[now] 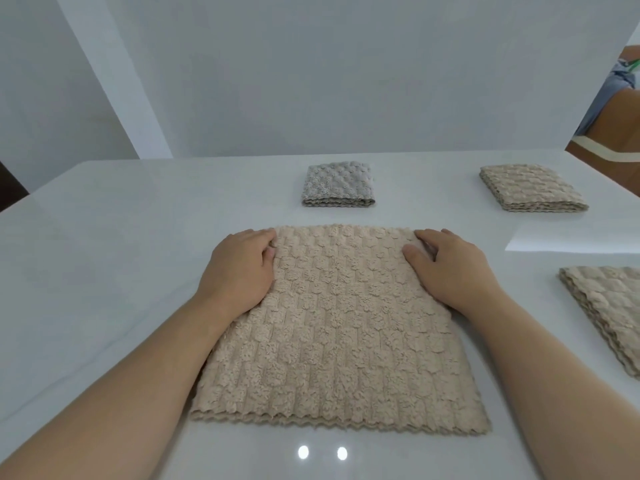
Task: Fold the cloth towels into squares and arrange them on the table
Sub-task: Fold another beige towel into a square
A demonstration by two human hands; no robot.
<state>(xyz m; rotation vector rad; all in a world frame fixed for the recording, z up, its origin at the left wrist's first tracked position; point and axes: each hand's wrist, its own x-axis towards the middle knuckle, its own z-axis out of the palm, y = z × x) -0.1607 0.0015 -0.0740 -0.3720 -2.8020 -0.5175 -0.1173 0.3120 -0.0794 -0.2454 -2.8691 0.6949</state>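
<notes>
Both left hand (239, 268) and right hand (453, 268) pinch corners of plush ribbed towel (339, 334).

A glossy white table (104, 237) fills the near scene, with two round bright light spots (322, 452) at its near edge. Behind stands a plain pale grey wall (346, 81). Brown furniture with a cream band (606, 150) shows far right.

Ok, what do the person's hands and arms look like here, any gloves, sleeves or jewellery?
Both hands are bare: the left hand and the right hand wear no gloves, and no rings show. The forearms are uncovered to the frame's edge, with no sleeve, watch or band in view.
</notes>
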